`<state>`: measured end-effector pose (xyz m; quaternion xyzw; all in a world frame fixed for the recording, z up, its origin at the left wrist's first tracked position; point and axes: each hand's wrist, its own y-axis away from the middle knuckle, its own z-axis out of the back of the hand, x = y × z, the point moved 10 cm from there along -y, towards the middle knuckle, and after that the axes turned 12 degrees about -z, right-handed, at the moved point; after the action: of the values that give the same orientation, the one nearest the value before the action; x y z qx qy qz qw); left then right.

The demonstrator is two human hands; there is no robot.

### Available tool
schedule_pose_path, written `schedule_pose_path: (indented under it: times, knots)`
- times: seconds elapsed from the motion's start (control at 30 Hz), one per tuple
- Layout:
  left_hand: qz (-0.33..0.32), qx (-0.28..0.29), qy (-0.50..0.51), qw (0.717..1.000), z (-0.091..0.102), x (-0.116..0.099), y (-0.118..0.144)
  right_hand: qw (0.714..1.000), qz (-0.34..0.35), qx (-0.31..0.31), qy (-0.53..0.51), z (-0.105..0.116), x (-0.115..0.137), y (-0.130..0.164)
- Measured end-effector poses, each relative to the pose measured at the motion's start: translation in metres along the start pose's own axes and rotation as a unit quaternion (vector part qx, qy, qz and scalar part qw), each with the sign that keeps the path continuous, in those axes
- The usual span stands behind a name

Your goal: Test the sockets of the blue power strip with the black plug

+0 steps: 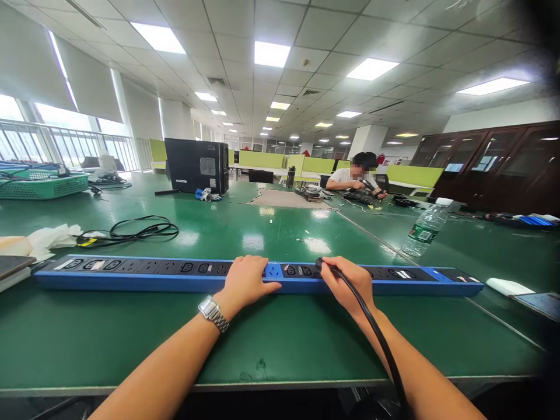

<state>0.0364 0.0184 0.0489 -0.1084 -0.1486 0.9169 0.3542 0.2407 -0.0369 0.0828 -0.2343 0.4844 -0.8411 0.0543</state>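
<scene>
My left hand (245, 283) presses flat on the power strip (175, 274) lying near the table's near edge; right hand (345, 283) pinches the black plug (321, 263) over a socket. Risk: misaligned pins jamming, strip sliding.

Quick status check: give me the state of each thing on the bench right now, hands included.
left hand: resting flat on the power strip, fingers closed over its top.
right hand: shut on the black plug, at a socket.
black plug: at the strip's socket; seating cannot be told.
power strip: lying flat along the table edge, other sockets empty.
water bottle: upright, capped.
coiled black cable: loose, unplugged.
green basket: upright.
</scene>
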Motion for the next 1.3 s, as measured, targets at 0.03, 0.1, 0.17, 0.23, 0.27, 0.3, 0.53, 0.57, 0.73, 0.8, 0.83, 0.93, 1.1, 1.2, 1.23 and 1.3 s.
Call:
schedule_pose_path:
  times: [0.03, 0.1, 0.17, 0.23, 0.27, 0.3, 0.53, 0.57, 0.73, 0.8, 0.83, 0.93, 1.1, 1.2, 1.23, 1.3]
  knots:
    - [0.0, 0.002, -0.001, 1.0, 0.0, 0.0, 0.0, 1.0, -0.004, -0.005, 0.008, 0.0, 0.0, 0.0]
    - [0.0, 0.006, -0.003, 1.0, -0.001, 0.0, 0.0, 0.999, -0.02, -0.017, 0.029, 0.002, -0.003, 0.0]
    - [0.0, 0.008, -0.003, 1.0, -0.002, 0.0, 0.0, 0.999, -0.023, -0.013, 0.036, 0.001, -0.004, 0.001]
    - [-0.001, 0.005, -0.001, 1.0, -0.001, 0.0, 0.0, 0.999, -0.015, 0.003, 0.029, -0.001, -0.003, 0.003]
    - [-0.002, 0.002, -0.001, 1.0, -0.001, 0.0, 0.001, 0.999, -0.015, 0.01, 0.027, -0.001, -0.003, 0.004]
    - [-0.003, 0.0, -0.001, 1.0, -0.001, 0.0, 0.001, 0.999, -0.019, 0.014, 0.03, -0.002, -0.003, 0.004]
    - [-0.005, -0.009, 0.002, 1.0, 0.001, -0.001, 0.001, 0.995, -0.078, 0.033, 0.043, -0.007, -0.012, 0.005]
    - [-0.005, -0.011, 0.003, 1.0, 0.001, -0.001, 0.001, 0.995, -0.083, 0.034, 0.04, -0.008, -0.013, 0.006]
    - [-0.001, -0.005, 0.007, 1.0, 0.001, -0.002, 0.002, 0.995, -0.089, 0.038, 0.034, -0.009, -0.021, 0.012]
    - [0.001, -0.005, 0.009, 1.0, 0.001, -0.002, 0.002, 0.997, -0.069, 0.033, 0.017, -0.008, -0.02, 0.01]
    - [0.002, -0.009, 0.013, 1.0, 0.002, -0.001, 0.002, 0.998, -0.059, 0.017, 0.003, -0.004, -0.017, 0.007]
    - [0.009, -0.034, 0.049, 0.998, 0.003, 0.0, 0.001, 0.996, -0.053, -0.071, -0.033, 0.012, -0.003, -0.004]
    - [-0.025, -0.156, 0.134, 0.978, 0.025, -0.001, 0.001, 0.99, 0.043, 0.056, -0.125, -0.029, 0.086, -0.017]
    - [-0.018, -0.207, 0.089, 0.974, 0.048, 0.011, 0.012, 0.969, 0.08, 0.135, -0.19, -0.05, 0.131, -0.017]
    - [-0.012, -0.221, 0.066, 0.973, 0.057, 0.018, 0.018, 0.963, 0.093, 0.148, -0.204, -0.052, 0.14, -0.017]
    - [0.006, -0.269, 0.04, 0.962, 0.079, 0.039, 0.035, 0.956, 0.11, 0.171, -0.213, -0.054, 0.145, -0.016]
